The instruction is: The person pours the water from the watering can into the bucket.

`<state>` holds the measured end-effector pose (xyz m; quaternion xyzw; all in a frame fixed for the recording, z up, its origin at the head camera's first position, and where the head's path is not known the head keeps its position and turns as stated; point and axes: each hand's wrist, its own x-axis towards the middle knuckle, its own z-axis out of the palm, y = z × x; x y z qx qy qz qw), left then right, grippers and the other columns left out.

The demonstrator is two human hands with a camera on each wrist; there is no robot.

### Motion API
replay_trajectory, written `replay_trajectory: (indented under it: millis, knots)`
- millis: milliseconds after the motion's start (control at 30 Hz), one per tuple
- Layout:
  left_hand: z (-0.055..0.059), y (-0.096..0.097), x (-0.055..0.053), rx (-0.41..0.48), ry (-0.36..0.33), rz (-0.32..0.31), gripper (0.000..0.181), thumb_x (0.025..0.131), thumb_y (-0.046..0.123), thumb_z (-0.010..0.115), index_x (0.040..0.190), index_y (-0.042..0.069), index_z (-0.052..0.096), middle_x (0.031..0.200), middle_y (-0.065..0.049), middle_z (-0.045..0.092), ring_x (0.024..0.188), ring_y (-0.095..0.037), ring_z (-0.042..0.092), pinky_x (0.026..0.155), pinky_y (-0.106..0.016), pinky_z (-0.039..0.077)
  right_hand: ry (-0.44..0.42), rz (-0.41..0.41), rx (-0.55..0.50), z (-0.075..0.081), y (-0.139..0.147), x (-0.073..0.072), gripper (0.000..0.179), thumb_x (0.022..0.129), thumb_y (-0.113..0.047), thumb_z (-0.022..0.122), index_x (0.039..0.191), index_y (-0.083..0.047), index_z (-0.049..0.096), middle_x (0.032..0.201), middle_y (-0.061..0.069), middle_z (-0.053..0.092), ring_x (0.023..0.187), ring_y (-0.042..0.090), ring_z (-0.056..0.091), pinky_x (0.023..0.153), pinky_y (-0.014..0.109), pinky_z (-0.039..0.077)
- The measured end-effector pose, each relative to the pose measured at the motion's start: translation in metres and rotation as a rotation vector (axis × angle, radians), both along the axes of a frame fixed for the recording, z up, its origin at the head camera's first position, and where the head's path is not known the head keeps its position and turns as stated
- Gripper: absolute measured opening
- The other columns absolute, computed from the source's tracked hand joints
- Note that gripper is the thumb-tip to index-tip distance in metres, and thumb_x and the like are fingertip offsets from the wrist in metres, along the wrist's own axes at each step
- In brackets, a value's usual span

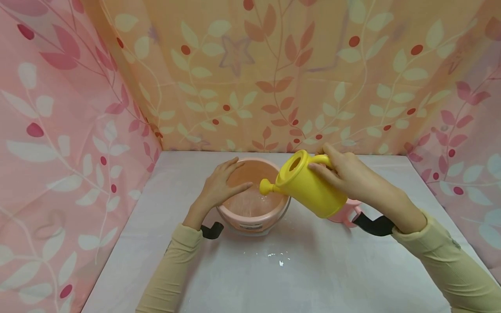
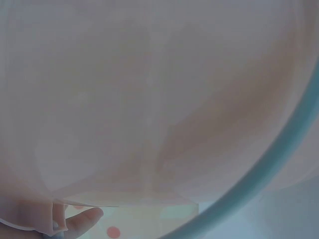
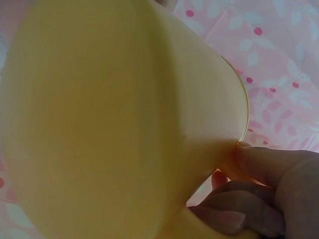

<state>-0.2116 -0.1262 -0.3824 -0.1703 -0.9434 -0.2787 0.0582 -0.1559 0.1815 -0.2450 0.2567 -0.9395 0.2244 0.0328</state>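
Observation:
My right hand (image 1: 342, 169) grips the handle of a yellow watering can (image 1: 313, 191), its fingers curled round the handle in the right wrist view. The can is tilted left, and its sprinkler head (image 1: 267, 187) hangs over the mouth of a pale pink bucket (image 1: 250, 217). Light glints and streaks show inside the bucket. My left hand (image 1: 219, 187) lies at the bucket's left rim, fingers extended and thumb reaching over the opening. In the left wrist view, the bucket wall and a blue-grey handle (image 2: 279, 154) fill most of the picture, with a fingertip (image 2: 87, 219) beside a lug.
A pink object with a handle (image 1: 346, 214) stands partly hidden behind the watering can. Water drops (image 1: 281, 262) glisten on the white table (image 1: 250, 287) in front of the bucket. Patterned cloth (image 1: 235, 87) hangs behind and along both sides.

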Motion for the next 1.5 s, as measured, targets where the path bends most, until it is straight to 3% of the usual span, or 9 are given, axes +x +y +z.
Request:
replay_trajectory:
  millis: [567,1500]
  knots:
    - [-0.0021,0.0000,0.0008,0.003,0.001,0.000,0.075,0.069,0.074,0.044,0.133,0.037,0.032,0.142,0.013,0.022,0.130,-0.016,0.019,0.092,-0.059,0.026,0.034,0.026,-0.004,-0.0010,-0.0033,0.0010,0.028,0.086,-0.036,0.052,0.096,-0.012,0.042,0.060,0.000,0.045,0.050,0.010,0.046,0.048,0.023,0.043]
    - [-0.0013,0.0001,0.0009,0.014,0.000,0.004,0.072,0.069,0.071,0.047,0.132,0.039,0.032,0.141,0.013,0.022,0.130,-0.015,0.019,0.091,-0.059,0.026,-0.026,0.022,-0.020,0.0012,-0.0050,0.0035,0.032,0.085,-0.040,0.050,0.094,-0.012,0.041,0.062,0.002,0.046,0.050,0.011,0.048,0.047,0.024,0.045]
